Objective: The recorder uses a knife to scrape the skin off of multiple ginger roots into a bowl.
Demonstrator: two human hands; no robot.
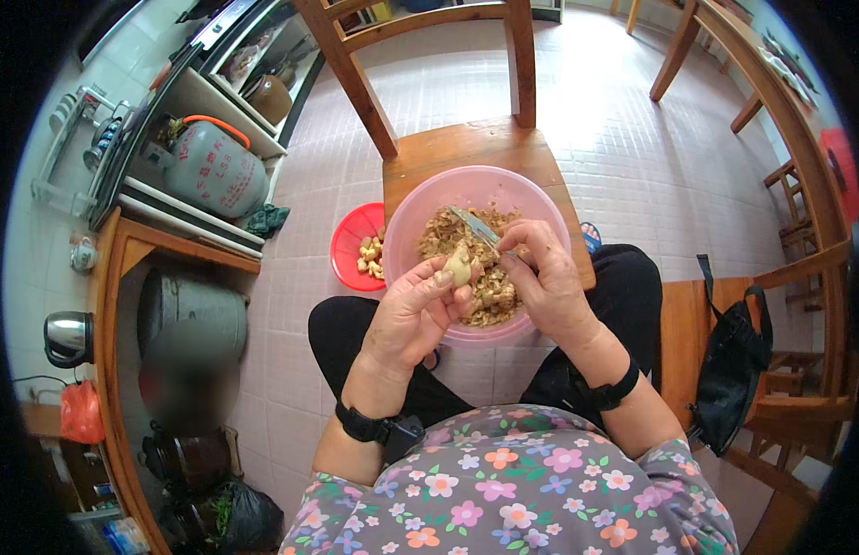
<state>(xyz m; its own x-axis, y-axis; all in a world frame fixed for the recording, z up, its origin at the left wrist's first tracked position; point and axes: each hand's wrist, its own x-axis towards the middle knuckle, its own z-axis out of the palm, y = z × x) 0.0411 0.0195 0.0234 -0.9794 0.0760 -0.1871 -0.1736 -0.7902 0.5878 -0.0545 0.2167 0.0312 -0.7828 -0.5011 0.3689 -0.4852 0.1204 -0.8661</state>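
My left hand (410, 316) pinches a pale, largely peeled piece of ginger root (458, 268) between thumb and fingers. In my right hand (553, 288) is a small metal-bladed tool, likely a knife (476, 227), its blade slanting up and left. Fingers hide its handle. Both hands are over a pink plastic basin (406, 201), with the blade just above the ginger. Brownish ginger pieces and scraps (490, 305) cover the basin's bottom. Left of it, a red plastic basin (347, 243) on the floor holds several pale yellow ginger pieces (369, 255).
The pink basin rests on a wooden chair seat (464, 146) before my knees. A gas cylinder (217, 166) and a large metal pot (193, 305) stand under the counter to the left. At right, a black bag (731, 368) lies on another wooden seat (679, 326).
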